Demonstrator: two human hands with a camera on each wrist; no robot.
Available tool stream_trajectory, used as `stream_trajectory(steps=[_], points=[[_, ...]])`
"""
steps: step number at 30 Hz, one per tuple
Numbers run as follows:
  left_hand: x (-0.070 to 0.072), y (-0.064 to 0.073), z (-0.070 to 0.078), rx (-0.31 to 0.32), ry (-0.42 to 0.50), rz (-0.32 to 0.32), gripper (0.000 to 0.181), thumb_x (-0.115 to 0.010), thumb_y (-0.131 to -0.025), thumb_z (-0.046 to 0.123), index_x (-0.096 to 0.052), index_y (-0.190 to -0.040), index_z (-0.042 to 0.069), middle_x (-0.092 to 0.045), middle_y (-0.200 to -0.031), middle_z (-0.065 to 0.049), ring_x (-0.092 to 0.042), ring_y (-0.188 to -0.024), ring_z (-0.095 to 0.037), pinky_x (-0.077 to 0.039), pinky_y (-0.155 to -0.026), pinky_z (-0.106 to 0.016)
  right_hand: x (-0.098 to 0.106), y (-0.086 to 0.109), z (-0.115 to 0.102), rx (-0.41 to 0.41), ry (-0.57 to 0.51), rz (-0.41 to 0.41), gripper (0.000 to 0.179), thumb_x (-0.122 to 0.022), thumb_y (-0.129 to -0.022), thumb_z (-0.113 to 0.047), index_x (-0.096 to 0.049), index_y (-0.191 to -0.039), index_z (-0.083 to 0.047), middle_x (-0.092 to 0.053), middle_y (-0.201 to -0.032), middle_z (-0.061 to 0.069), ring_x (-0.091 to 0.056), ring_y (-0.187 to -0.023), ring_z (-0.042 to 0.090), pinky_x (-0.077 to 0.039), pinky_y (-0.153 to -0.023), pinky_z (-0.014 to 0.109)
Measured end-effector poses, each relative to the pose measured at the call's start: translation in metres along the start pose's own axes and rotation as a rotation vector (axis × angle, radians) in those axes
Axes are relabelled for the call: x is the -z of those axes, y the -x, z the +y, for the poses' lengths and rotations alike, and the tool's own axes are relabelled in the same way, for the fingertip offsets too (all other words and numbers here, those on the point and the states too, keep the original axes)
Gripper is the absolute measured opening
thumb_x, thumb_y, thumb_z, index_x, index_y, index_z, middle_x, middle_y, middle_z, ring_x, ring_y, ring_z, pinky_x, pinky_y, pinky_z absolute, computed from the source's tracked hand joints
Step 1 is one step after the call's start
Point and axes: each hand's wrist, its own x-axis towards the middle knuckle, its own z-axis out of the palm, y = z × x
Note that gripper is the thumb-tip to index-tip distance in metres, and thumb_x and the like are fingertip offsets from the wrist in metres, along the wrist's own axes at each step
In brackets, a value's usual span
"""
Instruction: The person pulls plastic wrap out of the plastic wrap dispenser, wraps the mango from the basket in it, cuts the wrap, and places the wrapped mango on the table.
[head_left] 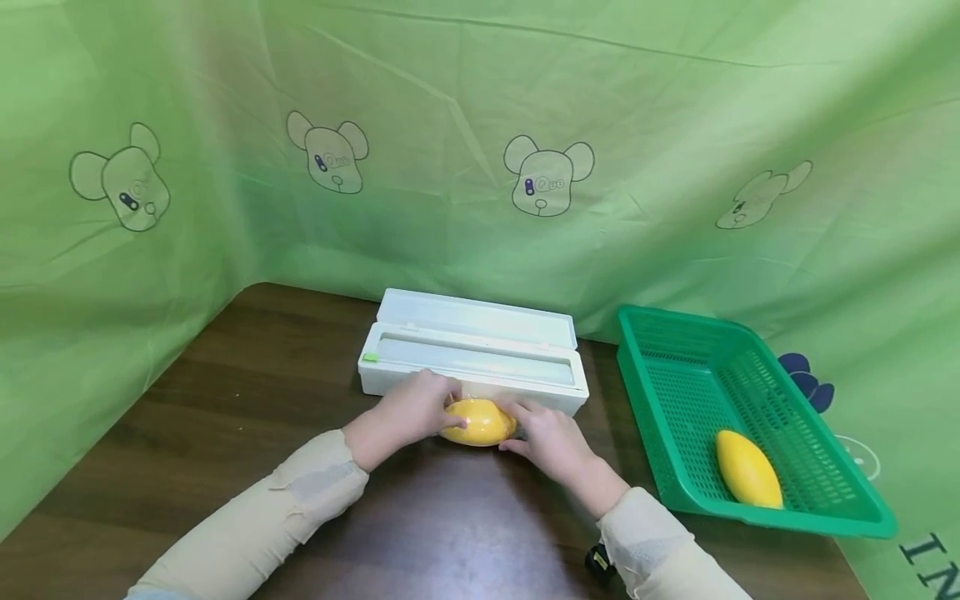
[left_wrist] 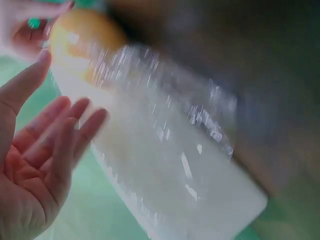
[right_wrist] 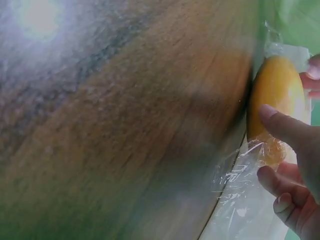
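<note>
A yellow mango (head_left: 480, 422), partly covered in clear cling film (right_wrist: 240, 182), lies at the front of a white cling film dispenser (head_left: 472, 357). My left hand (head_left: 415, 408) holds the mango's left end, its thumb across the front and fingers behind. From the other side my right hand (head_left: 551, 439) grips the right end, with its thumb (right_wrist: 285, 127) on the skin and its other fingers curled near the gathered film. In the left wrist view the film stretches in shiny creases from the mango along the dispenser's white wall.
The dispenser's lid (head_left: 476, 315) stands open at the back, and a green slider (head_left: 371, 357) sits at its left end. To the right is a green basket (head_left: 652, 417) with another mango (head_left: 748, 469) inside. A small black object (head_left: 598, 562) lies by the right sleeve. Green curtains (head_left: 450, 208) surround the brown table (head_left: 247, 400).
</note>
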Motion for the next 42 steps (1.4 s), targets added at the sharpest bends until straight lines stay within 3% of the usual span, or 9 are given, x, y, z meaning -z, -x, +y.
stream_trajectory(steps=[2, 5, 7, 11, 17, 24, 30, 39, 42], points=[[0.006, 0.000, -0.003, -0.016, -0.012, -0.004, 0.017, -0.085, -0.084, 0.013, -0.073, -0.094, 0.006, -0.070, -0.090, -0.004, -0.065, -0.080, -0.018, -0.055, -0.072, -0.034, 0.000, -0.001, 0.000, 0.013, 0.001, 0.005, 0.063, -0.093, -0.074, -0.027, -0.069, -0.128, -0.007, -0.072, -0.112, 0.011, -0.071, -0.082, 0.028, -0.058, -0.066, 0.042], [0.004, -0.002, -0.010, -0.107, -0.072, 0.004, 0.011, -0.076, -0.089, 0.002, -0.074, -0.098, 0.006, -0.067, -0.090, -0.004, -0.065, -0.080, -0.019, -0.055, -0.069, -0.033, 0.000, -0.001, -0.001, 0.019, 0.003, 0.001, 0.062, -0.093, -0.074, -0.026, -0.070, -0.129, -0.007, -0.071, -0.110, 0.012, -0.071, -0.081, 0.028, -0.058, -0.066, 0.042], [-0.002, -0.003, -0.015, -0.165, -0.120, 0.032, 0.010, -0.071, -0.089, -0.003, -0.071, -0.088, 0.007, -0.062, -0.080, -0.001, -0.060, -0.070, -0.016, -0.051, -0.061, -0.030, 0.000, -0.001, -0.002, 0.014, -0.001, -0.002, 0.062, -0.093, -0.074, -0.026, -0.070, -0.129, -0.007, -0.071, -0.109, 0.012, -0.071, -0.079, 0.028, -0.058, -0.065, 0.042], [-0.010, -0.001, -0.023, -0.290, -0.189, 0.144, 0.027, -0.068, -0.087, -0.006, -0.057, -0.069, 0.011, -0.047, -0.063, 0.004, -0.044, -0.056, -0.011, -0.041, -0.049, -0.027, 0.000, 0.000, -0.004, 0.011, -0.008, -0.006, 0.061, -0.092, -0.075, -0.024, -0.070, -0.129, -0.005, -0.071, -0.107, 0.013, -0.071, -0.077, 0.029, -0.057, -0.063, 0.042], [-0.005, 0.002, -0.028, -0.372, -0.227, 0.212, 0.026, -0.070, -0.087, -0.003, -0.058, -0.069, 0.011, -0.050, -0.064, 0.003, -0.049, -0.056, -0.014, -0.045, -0.051, -0.029, 0.002, 0.001, -0.003, 0.036, 0.041, 0.024, 0.061, -0.093, -0.073, -0.024, -0.072, -0.126, -0.002, -0.072, -0.104, 0.013, -0.071, -0.074, 0.029, -0.057, -0.060, 0.041], [-0.005, 0.016, -0.039, -0.342, -0.222, 0.196, 0.023, -0.075, -0.092, 0.006, -0.063, -0.073, 0.012, -0.049, -0.065, 0.005, -0.049, -0.058, -0.011, -0.047, -0.054, -0.028, 0.003, -0.001, -0.004, 0.015, 0.050, 0.010, 0.060, -0.092, -0.074, -0.024, -0.072, -0.126, -0.001, -0.072, -0.102, 0.013, -0.071, -0.074, 0.029, -0.057, -0.060, 0.042], [-0.012, 0.020, -0.038, -0.306, -0.194, 0.141, 0.022, -0.076, -0.090, 0.005, -0.067, -0.072, 0.013, -0.059, -0.070, 0.005, -0.057, -0.062, -0.011, -0.051, -0.058, -0.028, 0.003, 0.002, -0.005, -0.027, 0.037, 0.006, 0.061, -0.093, -0.073, -0.024, -0.072, -0.126, -0.002, -0.071, -0.100, 0.012, -0.071, -0.075, 0.029, -0.057, -0.060, 0.041], [-0.013, 0.021, -0.026, -0.068, -0.053, 0.061, 0.008, -0.072, -0.087, 0.007, -0.077, -0.081, 0.007, -0.062, -0.081, 0.000, -0.058, -0.071, -0.014, -0.053, -0.066, -0.030, -0.001, 0.005, -0.008, -0.057, -0.016, 0.017, 0.062, -0.094, -0.072, -0.020, -0.071, -0.126, -0.001, -0.070, -0.099, 0.013, -0.070, -0.077, 0.029, -0.058, -0.063, 0.041], [-0.013, 0.020, -0.020, -0.003, 0.018, 0.053, 0.015, -0.067, -0.087, 0.007, -0.073, -0.074, 0.008, -0.054, -0.068, 0.004, -0.048, -0.061, -0.009, -0.046, -0.059, -0.026, -0.001, 0.005, -0.009, -0.094, -0.041, 0.004, 0.061, -0.094, -0.072, -0.019, -0.071, -0.126, -0.001, -0.069, -0.101, 0.013, -0.070, -0.080, 0.030, -0.058, -0.066, 0.042]])
